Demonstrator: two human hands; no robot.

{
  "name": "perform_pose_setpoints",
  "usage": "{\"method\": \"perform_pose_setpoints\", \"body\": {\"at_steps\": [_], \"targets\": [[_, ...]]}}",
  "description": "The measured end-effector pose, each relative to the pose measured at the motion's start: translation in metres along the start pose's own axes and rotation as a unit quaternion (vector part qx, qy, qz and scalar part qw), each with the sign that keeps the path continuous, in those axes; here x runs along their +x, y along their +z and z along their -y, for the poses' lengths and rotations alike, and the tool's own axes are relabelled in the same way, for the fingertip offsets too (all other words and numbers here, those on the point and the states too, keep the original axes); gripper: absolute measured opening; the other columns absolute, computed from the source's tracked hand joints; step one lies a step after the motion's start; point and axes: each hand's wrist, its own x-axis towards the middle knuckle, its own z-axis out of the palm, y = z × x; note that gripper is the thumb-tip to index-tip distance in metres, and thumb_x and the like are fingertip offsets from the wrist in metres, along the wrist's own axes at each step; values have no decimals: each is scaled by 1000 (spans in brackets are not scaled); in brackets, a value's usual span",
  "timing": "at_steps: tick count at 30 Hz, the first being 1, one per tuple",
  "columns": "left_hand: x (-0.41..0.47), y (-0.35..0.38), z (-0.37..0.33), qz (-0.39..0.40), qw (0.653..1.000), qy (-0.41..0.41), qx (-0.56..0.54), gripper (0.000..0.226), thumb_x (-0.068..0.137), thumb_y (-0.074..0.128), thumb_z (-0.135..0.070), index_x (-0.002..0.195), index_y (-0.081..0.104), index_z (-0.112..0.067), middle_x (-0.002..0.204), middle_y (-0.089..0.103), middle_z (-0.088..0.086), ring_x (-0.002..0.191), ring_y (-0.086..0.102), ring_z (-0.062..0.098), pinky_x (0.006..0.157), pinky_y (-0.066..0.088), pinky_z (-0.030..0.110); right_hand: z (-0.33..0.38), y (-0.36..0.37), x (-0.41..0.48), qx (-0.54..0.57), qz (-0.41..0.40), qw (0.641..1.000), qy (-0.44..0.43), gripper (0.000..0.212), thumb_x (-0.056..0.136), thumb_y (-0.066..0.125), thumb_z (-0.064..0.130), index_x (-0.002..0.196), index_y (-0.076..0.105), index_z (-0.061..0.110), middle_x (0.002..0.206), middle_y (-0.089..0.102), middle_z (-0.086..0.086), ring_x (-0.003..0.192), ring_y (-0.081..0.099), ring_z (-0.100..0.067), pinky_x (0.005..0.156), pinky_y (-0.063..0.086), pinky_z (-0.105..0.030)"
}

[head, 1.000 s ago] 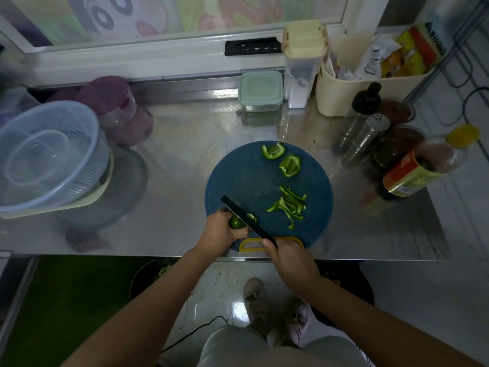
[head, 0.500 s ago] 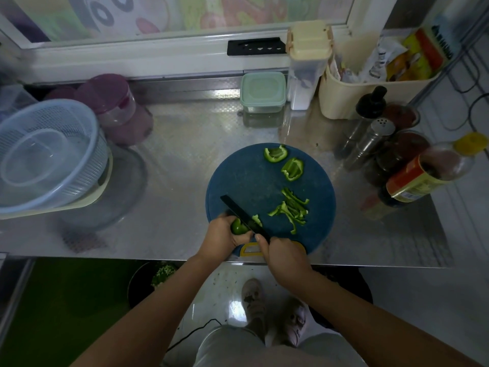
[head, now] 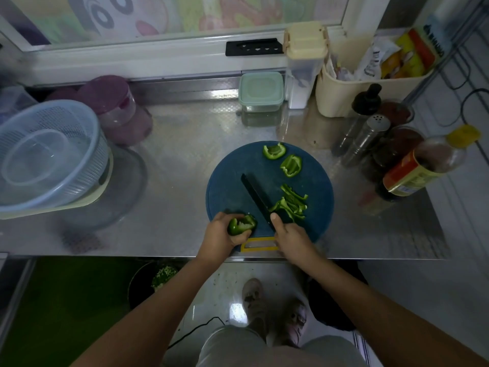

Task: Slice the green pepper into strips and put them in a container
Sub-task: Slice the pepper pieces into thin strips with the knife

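My left hand (head: 222,235) held a green pepper chunk (head: 242,225) at the near left of the blue board (head: 230,186), my right hand (head: 291,234) gripped the black knife (head: 258,198) (blade angled far-left, apart from the chunk), cut strips (head: 292,205) lay right of the blade, two larger pieces (head: 274,151) sat at the far edge

pepper (head: 242,225) green | board (head: 230,189) dark blue | knife (head: 258,198) black | colander (head: 47,152) pale blue
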Motion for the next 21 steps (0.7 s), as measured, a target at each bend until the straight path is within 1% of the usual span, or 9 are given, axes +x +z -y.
{"method": "perform_pose_setpoints", "body": {"at_steps": [3,7,9,11,13,15,18,20,21], "targets": [[-4,1,0,-17,1000,10,3,44,73,79,-20,114,65,-11,99,52,2,91,50,10,76,33,6,-8,-9,-2,25,5,1000,-16,67,95,25,57,53,41,8,54,45,-7,53,46,-19,59,36,-31],[-5,3,-1,-21,1000,11,11,45,71,80,-22,112,65,-10,101,56,7,90,51,12,75,33,10,-8,-10,-16,-24,14,998,-62,61,98,27,50,53,42,12,55,49,-4,57,50,-17,59,36,-32],[-5,3,-2,-23,999,14,21,44,71,80,-23,110,65,-9,101,57,9,89,52,14,74,35,13,-9,-6,-25,-73,16,992,-100,58,98,26,49,60,52,13,65,59,-7,68,58,-20,65,40,-33],[-5,2,-3,-27,999,7,26,42,72,80,-22,106,63,-6,97,55,7,86,52,15,70,35,15,-11,1,-31,-131,-8,980,-149,63,98,23,52,77,64,9,78,68,-9,78,63,-22,71,45,-34],[-7,2,-5,-24,1000,-3,19,40,73,79,-22,104,61,-4,94,53,3,83,54,15,68,37,16,-13,8,-33,-176,-43,968,-176,75,93,14,62,89,68,11,86,70,-8,83,63,-22,74,47,-35],[-7,2,-6,-22,1000,-7,3,38,74,78,-23,102,61,-4,94,54,3,83,58,19,69,43,20,-17,13,-33,-209,-64,962,-163,93,83,-5,72,90,68,15,86,69,-6,83,63,-22,71,48,-35],[-7,1,-10,-30,1000,-6,6,38,74,78,-21,103,62,-2,95,52,1,86,52,13,70,37,11,-24,20,-32,-245,-75,955,-149,112,70,-27,77,89,66,17,83,67,-5,78,62,-21,68,51,-37],[-6,1,-10,-25,1000,-11,-2,38,74,78,-19,103,62,-2,96,51,0,86,51,12,69,36,7,-23,20,-35,-269,-74,949,-148,104,76,-21,74,91,63,16,84,67,-6,77,63,-23,67,51,-36],[-6,1,-11,-22,1000,-17,-8,37,74,78,-19,103,61,-3,96,51,0,87,51,12,69,36,5,-21,20,-37,-284,-69,945,-149,92,84,-10,70,94,62,14,85,67,-7,77,63,-24,67,50,-36]]}}
